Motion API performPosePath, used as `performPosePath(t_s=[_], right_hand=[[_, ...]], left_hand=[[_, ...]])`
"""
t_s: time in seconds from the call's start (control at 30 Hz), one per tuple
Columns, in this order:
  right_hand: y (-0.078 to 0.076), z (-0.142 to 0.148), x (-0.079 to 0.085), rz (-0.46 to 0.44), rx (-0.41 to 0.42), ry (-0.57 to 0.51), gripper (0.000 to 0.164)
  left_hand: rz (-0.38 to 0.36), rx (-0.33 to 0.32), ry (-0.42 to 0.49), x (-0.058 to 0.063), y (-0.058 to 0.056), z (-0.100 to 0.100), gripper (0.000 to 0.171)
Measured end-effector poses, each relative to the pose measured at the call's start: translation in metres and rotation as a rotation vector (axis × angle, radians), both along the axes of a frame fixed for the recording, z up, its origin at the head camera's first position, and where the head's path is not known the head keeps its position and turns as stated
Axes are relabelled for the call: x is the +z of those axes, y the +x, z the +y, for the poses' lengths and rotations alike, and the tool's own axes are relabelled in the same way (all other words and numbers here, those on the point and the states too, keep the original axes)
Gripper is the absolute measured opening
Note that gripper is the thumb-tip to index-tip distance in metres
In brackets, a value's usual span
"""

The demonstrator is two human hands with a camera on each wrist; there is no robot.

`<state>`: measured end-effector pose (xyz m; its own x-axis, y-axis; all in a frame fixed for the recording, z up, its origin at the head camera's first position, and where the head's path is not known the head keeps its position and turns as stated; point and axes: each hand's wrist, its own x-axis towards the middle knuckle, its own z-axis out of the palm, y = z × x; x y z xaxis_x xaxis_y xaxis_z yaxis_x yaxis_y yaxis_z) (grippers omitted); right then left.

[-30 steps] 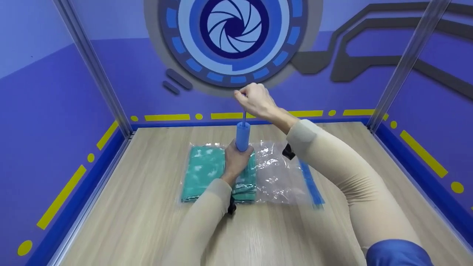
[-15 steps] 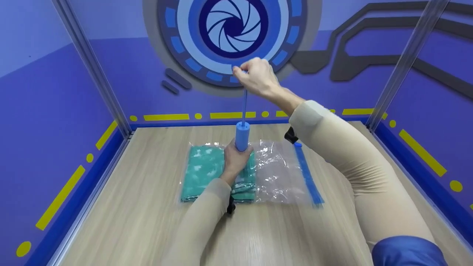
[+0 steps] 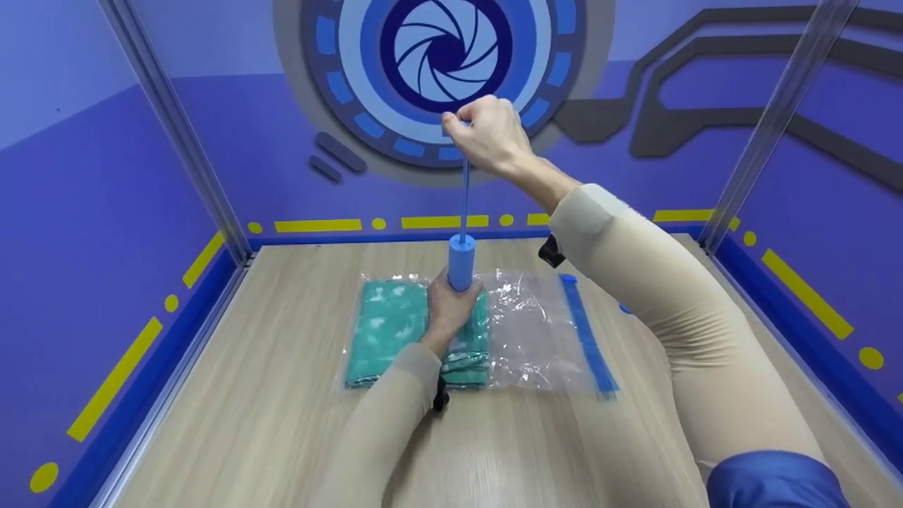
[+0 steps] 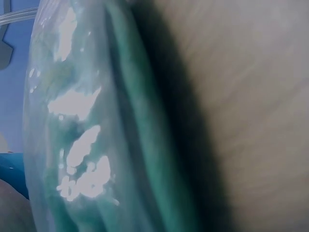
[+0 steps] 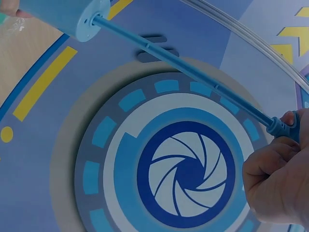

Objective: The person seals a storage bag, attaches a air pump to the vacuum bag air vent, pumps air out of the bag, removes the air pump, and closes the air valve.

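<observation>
A blue hand pump (image 3: 461, 264) stands upright over a clear plastic storage bag (image 3: 532, 331) that lies flat on the table. My left hand (image 3: 451, 307) grips the pump's barrel low down; the pump's lower end is hidden behind it. High above, my right hand (image 3: 492, 134) holds the pump's handle, its fingers curled round it. The thin rod (image 5: 183, 72) is drawn far out of the barrel in the right wrist view. Folded green cloth (image 3: 391, 324) fills the left part of the bag, and the left wrist view shows its edge close up under shiny plastic.
A blue zip strip (image 3: 589, 339) closes off the bag's right end, with a small blue slider (image 3: 568, 279) at its top. Part of another small blue thing (image 3: 624, 308) shows beside the right sleeve. Blue printed walls (image 3: 233, 141) surround the wooden table (image 3: 282, 437).
My right hand has risen with the pump handle, baring more of the rod, mostly in the first half second. The left hand and the bag have stayed in place.
</observation>
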<state>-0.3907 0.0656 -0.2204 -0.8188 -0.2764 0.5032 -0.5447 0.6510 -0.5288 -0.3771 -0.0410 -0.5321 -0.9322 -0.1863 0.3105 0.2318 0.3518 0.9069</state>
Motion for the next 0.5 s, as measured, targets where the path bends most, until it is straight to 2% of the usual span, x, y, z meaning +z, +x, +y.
performPosePath(t_s=[0.13,0.5], right_hand=[[0.0006,0.0006,-0.0007,-0.003,-0.021,0.008,0.06],[-0.0024,0.0048,-0.0027,-0.039,-0.045,0.01,0.06]], left_hand=[[0.023,-0.005,-0.018,-0.0007,-0.0002,0.0002,0.029],[0.023,0.001,-0.012,-0.001,-0.0015,0.0021,0.032]])
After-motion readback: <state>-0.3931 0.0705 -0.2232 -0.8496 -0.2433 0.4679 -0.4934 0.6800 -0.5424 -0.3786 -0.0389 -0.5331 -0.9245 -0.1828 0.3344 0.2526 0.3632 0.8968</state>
